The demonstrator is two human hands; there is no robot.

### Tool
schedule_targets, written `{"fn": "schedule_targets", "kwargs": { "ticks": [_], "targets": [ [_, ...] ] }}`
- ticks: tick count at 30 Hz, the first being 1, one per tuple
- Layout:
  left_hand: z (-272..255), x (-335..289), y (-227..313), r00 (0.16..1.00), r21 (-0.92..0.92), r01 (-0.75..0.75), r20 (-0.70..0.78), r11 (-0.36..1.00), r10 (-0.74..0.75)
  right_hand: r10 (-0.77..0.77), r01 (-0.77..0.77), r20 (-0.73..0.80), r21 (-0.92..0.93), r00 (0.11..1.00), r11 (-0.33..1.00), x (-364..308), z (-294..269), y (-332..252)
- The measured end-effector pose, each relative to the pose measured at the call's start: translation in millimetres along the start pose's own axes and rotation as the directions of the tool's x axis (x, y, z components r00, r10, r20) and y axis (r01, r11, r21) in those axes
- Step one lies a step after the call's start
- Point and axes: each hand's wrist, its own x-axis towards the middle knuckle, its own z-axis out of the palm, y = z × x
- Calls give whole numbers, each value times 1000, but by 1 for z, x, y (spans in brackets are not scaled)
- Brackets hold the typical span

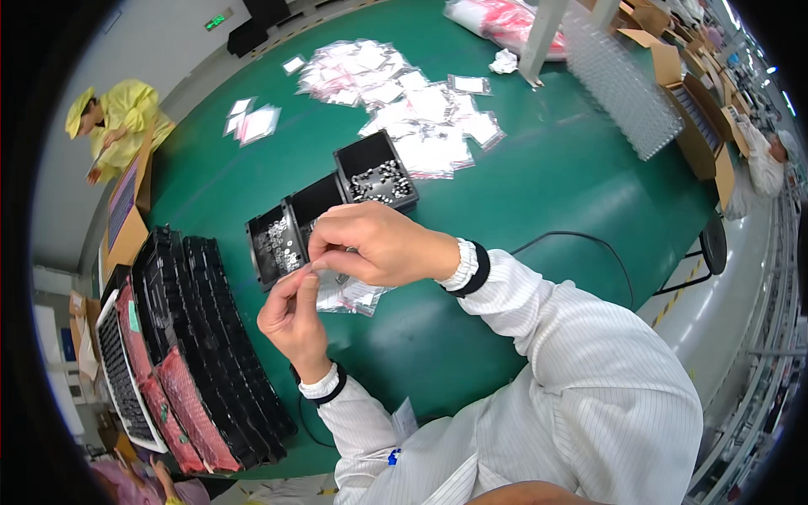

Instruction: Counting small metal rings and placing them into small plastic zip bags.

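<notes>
My left hand (pixel 293 318) and my right hand (pixel 370 242) meet fingertip to fingertip, both closed in a pinch. What lies between the fingers is too small and hidden to make out. Just below them, several small clear plastic bags (pixel 358 298) lie on the table, partly covered by my hands. Beyond my hands stands a row of black bins. The left bin (pixel 251 244) holds small pale ring-shaped parts, and the right bin (pixel 353 153) holds small black and silver parts. My right hand partly hides the middle bin (pixel 317 199).
On the green table (pixel 539 185) lies a large pile of small bags with white slips (pixel 362 71). Black trays (pixel 219 337) with pink wrap stand at the left. A clear plastic tray (pixel 623 93) and cardboard boxes (pixel 699 118) are far right. A black cable (pixel 589 237) curves nearby.
</notes>
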Motion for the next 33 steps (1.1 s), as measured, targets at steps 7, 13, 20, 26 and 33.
{"fn": "schedule_targets", "kwargs": {
  "ticks": [7,13,20,26,33],
  "targets": [
    [19,-7,-6,1000,71,-18,-6,997,19,12,-12,21,5,1000,1000,-11,-16,0],
    [23,-7,6,990,154,-138,-5,978,140,12,-13,41,20,999,1000,-7,-15,-5],
    [29,-1,10,984,16,171,-60,985,-170,226,-229,110,16,968,973,-1,-24,0],
    [28,-2,-7,988,-155,115,-87,981,-130,271,-276,54,120,961,954,-8,-12,12],
    [29,-3,-14,992,48,-6,-123,999,12,192,-196,79,58,978,979,-4,-2,12]
  ]
}}
